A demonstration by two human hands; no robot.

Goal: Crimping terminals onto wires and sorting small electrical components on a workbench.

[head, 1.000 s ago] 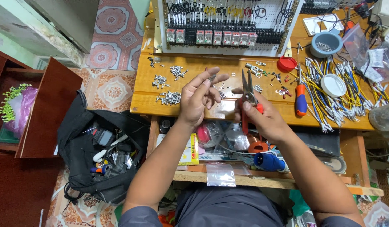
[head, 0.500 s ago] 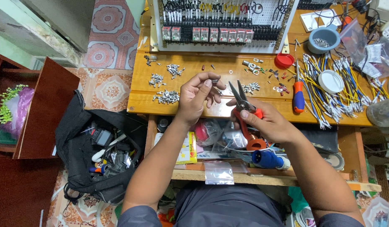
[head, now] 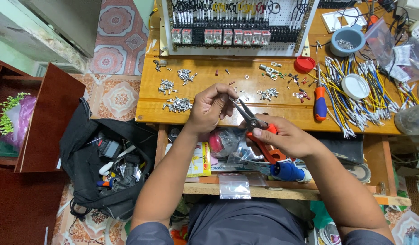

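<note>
The left hand [head: 210,108] hovers over the front edge of the wooden workbench [head: 218,79], its fingers curled in and pinched together at the tips; whatever sits between them is too small to make out. Far to its left, on the tiled floor, an open black fabric tool bag [head: 103,161] lies stuffed with gear, and on the bench just left of the hand sit small heaps of silver metal cable lugs [head: 177,105].

Right at those pinched fingertips are the dark open tips of a pair of red-handled pliers [head: 257,131], angled up and to the left. The right hand [head: 286,138] is wrapped around the red handles, thumb laid along the top, gripping them firmly. Beneath both hands, on the lower shelf, there is crumpled clear plastic and a blue round plug [head: 286,172].

Behind the hands, a white perforated panel with a row of relays and wiring [head: 236,27] stands at the back of the bench. Further right lie a screwdriver with a blue and red handle [head: 320,103], a red round plastic lid [head: 304,64], a white round lid [head: 355,86] on a spread of yellow, blue and white cut wires [head: 377,97], and a grey-blue bowl of small metal parts [head: 348,41].
</note>
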